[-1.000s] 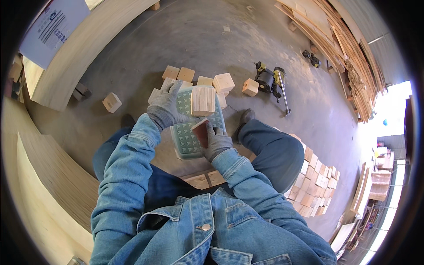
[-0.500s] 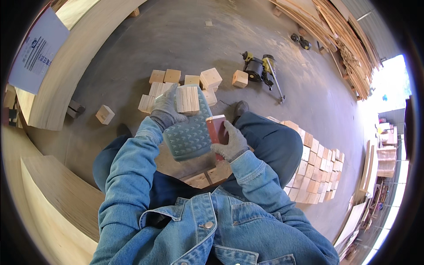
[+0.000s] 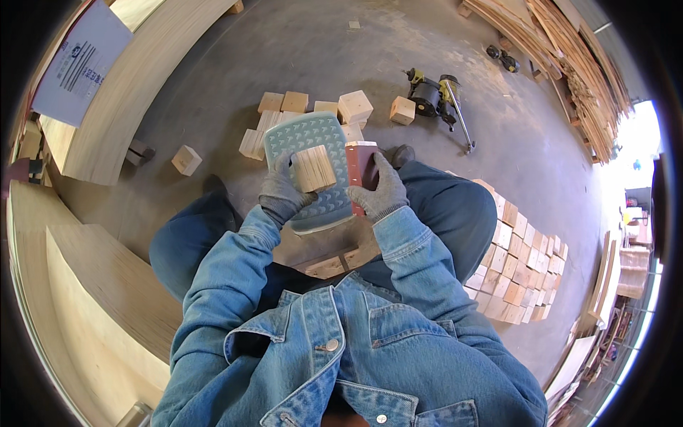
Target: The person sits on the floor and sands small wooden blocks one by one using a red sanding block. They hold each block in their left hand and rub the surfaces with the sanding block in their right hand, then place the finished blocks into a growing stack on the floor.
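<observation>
My left hand (image 3: 279, 193), in a grey knit glove, grips a wooden block (image 3: 315, 169) with striped layers on the side facing up. The block is over a grey-green plastic step stool (image 3: 302, 134) with a raised tread pattern, between my knees. Closed round a reddish-brown sanding block (image 3: 361, 162) is my gloved right hand (image 3: 385, 188). Small staple-like marks run along that tool's edge. It stands upright by the stool's right side, just apart from the wooden block. Whether the wooden block touches the stool top is hard to tell.
Beyond the stool lies a loose group of wooden blocks (image 3: 272, 102). A tight array of many blocks (image 3: 514, 263) sits by my right knee. A black and yellow nail gun (image 3: 435, 96) rests on the floor ahead. Large boards (image 3: 107, 277) flank my left side.
The wooden block has come nearer and lower over the stool, now turned slightly. My right hand has brought the sanding block upright and forward, closer beside it. The view has shifted a little.
</observation>
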A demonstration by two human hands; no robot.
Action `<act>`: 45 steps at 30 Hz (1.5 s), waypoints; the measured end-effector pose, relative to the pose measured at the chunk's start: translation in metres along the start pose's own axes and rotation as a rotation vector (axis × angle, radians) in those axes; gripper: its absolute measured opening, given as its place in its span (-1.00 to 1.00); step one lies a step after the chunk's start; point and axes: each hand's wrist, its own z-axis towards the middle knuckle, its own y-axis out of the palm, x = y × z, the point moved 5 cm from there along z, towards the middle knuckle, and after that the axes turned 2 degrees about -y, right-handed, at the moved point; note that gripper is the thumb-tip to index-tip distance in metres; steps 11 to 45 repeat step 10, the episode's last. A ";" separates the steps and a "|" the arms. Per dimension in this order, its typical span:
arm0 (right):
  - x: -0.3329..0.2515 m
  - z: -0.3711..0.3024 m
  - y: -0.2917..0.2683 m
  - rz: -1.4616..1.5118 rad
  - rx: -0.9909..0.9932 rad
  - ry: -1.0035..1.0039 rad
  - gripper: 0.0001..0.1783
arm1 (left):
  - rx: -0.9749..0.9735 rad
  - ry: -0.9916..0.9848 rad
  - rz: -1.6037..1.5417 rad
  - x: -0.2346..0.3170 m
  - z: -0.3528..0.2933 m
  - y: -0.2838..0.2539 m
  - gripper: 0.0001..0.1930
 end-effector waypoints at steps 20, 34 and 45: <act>-0.038 -0.022 0.020 -0.219 -0.013 -0.319 0.12 | -0.150 -0.132 -0.766 -0.019 -0.008 0.025 0.31; -0.038 -0.022 0.020 -0.219 -0.013 -0.319 0.12 | -0.150 -0.132 -0.766 -0.019 -0.008 0.025 0.31; -0.038 -0.022 0.020 -0.219 -0.013 -0.319 0.12 | -0.150 -0.132 -0.766 -0.019 -0.008 0.025 0.31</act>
